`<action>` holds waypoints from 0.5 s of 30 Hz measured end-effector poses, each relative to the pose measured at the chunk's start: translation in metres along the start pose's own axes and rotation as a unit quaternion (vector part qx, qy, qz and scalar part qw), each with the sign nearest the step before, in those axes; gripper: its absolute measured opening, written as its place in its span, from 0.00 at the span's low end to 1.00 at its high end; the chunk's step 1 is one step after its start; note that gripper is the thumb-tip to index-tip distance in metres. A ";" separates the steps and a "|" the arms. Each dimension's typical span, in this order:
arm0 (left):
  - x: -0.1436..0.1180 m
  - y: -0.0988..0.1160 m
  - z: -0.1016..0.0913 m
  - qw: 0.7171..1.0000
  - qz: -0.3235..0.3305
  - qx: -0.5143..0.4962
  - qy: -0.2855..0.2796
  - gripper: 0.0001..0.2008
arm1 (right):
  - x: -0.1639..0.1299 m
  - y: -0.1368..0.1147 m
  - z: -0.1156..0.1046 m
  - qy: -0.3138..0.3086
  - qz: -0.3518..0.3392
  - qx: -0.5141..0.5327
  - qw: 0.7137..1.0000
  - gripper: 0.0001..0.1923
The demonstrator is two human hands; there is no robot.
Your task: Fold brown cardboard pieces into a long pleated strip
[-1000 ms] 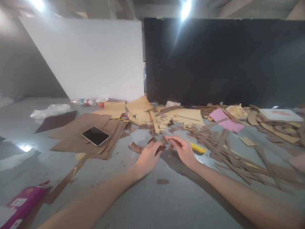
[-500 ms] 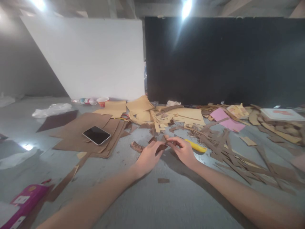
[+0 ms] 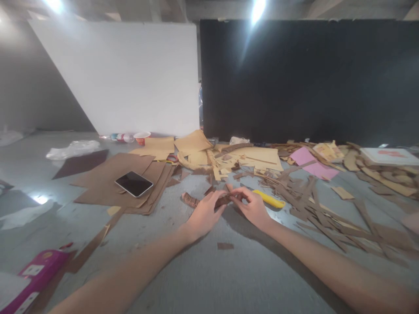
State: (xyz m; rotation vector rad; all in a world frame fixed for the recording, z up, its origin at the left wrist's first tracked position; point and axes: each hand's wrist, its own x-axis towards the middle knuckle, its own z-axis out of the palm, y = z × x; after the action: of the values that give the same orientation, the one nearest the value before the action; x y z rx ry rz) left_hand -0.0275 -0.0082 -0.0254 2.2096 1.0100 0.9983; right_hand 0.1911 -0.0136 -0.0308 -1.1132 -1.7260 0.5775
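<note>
My left hand (image 3: pixel 205 212) and my right hand (image 3: pixel 252 207) meet over the grey floor (image 3: pixel 229 279), fingertips together on a small stack of brown cardboard pieces (image 3: pixel 223 201). Both hands pinch that stack from opposite sides. Just left of my left hand lies a second row of stacked brown cardboard pieces (image 3: pixel 190 199). A yellow utility knife (image 3: pixel 269 199) lies right behind my right hand. One loose cardboard scrap (image 3: pixel 225 246) sits on the floor between my forearms.
A phone (image 3: pixel 134 183) rests on brown cardboard sheets (image 3: pixel 111 181) at the left. Long cardboard strips (image 3: pixel 327 213) and pink paper (image 3: pixel 310 164) spread to the right. A magenta box (image 3: pixel 36 272) lies at the lower left. White and black boards (image 3: pixel 294 83) stand behind.
My hands have drawn together: the right hand moved left until its fingertips met the left hand on the small cardboard stack. The view shifted slightly.
</note>
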 end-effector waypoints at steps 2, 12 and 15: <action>0.000 0.001 -0.001 1.000 0.004 0.002 -0.006 0.17 | 0.000 -0.003 -0.001 -0.017 -0.022 0.000 1.000 0.13; -0.003 -0.001 0.000 1.000 0.007 0.007 0.018 0.10 | 0.003 -0.009 -0.002 -0.034 -0.064 0.022 0.997 0.12; -0.003 -0.003 0.000 0.999 0.008 0.000 0.035 0.11 | 0.001 -0.009 0.000 -0.028 -0.034 0.023 0.999 0.14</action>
State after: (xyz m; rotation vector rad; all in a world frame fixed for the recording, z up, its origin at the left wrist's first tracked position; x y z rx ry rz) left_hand -0.0296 -0.0089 -0.0286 2.2002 1.0254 1.0883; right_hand 0.1875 -0.0169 -0.0232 -1.0102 -1.7827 0.6080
